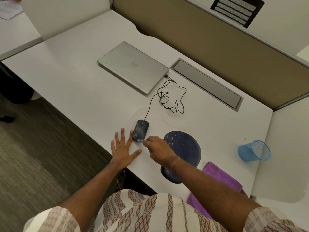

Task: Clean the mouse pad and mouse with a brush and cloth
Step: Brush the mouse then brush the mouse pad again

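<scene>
Fingers (148, 140) of your right hand (158, 149) are curled in a pinch around the brush (140, 140). Only its pale blue-white bristle end shows, and the handle is hidden inside your grip. The bristles touch the near end of the mouse (141, 130). The fingers (122, 136) of your left hand (122, 150) are spread straight and lie flat on the surface (75, 77), holding nothing. The forefinger tip is against the mouse's left side, apparently to steady it.

The mouse sits just left of the mouse pad (184, 144), off it. Its dark shell shows pale streaks and specks along its back, so I judge you are partway through brushing the mouse. The round dark pad lies partly under your right forearm and is scattered with white flecks on its far part, so it does not look clean yet. The purple cloth (222, 180) lies at the near right edge of the surface, close beside the pad and in neither hand, so the wiping seems unstarted.

Farther out, the mouse's cable (167, 97) runs in loose loops to a closed laptop (132, 66). A blue mesh cup (254, 150) lies on its side well to the right. What seems left is to finish brushing the mouse, brush the pad, then use the cloth on both.
</scene>
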`<state>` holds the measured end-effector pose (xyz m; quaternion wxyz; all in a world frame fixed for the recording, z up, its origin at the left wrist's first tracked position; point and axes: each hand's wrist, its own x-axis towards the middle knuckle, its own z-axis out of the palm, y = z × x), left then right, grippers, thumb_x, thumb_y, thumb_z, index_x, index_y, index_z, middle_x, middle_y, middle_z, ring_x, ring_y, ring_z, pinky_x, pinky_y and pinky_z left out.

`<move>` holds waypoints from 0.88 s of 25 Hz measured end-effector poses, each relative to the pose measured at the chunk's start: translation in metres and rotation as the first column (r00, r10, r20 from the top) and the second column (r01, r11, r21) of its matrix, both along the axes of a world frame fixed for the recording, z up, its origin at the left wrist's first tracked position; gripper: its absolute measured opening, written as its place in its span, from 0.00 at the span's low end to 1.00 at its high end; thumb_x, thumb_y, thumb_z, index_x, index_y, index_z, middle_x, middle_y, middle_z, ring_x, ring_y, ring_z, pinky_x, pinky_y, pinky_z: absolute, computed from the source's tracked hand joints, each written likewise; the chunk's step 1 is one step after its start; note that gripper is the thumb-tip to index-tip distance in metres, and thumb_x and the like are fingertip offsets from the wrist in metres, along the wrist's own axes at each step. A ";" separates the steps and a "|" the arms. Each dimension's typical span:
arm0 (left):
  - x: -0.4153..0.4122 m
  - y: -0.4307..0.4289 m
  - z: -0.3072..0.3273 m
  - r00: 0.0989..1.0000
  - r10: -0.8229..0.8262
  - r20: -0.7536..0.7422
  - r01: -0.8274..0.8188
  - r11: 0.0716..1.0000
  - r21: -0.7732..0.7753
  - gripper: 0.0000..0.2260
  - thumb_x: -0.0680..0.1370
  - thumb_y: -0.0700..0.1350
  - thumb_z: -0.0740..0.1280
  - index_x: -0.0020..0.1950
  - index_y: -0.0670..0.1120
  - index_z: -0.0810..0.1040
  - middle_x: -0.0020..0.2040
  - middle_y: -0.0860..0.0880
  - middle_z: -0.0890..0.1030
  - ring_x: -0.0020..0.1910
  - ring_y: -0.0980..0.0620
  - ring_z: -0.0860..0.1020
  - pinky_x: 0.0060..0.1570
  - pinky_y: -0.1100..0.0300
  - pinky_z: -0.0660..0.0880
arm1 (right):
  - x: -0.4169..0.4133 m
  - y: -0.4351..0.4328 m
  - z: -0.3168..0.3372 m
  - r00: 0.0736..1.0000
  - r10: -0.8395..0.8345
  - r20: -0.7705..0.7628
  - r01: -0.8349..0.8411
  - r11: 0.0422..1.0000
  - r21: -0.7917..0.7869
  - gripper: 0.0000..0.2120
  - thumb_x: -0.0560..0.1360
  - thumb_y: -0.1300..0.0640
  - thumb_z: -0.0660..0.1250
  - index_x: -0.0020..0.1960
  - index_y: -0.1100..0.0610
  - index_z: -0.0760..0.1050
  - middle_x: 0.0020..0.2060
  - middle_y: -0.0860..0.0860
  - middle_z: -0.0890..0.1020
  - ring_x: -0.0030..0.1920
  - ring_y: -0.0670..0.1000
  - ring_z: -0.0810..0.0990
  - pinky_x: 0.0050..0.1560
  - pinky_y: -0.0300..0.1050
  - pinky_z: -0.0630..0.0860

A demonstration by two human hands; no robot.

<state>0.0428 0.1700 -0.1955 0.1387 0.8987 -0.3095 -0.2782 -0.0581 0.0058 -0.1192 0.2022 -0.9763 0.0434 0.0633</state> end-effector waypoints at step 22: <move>0.003 0.003 0.001 1.000 0.008 -0.031 -0.008 1.000 -0.021 0.46 0.68 0.78 0.47 0.78 0.59 0.33 0.77 0.53 0.27 0.76 0.47 0.27 0.75 0.42 0.36 | -0.100 -0.049 0.019 0.520 -0.792 -0.321 0.577 0.048 0.815 0.04 0.74 0.58 0.74 0.48 0.57 0.83 0.41 0.54 0.86 0.44 0.54 0.86 0.46 0.44 0.82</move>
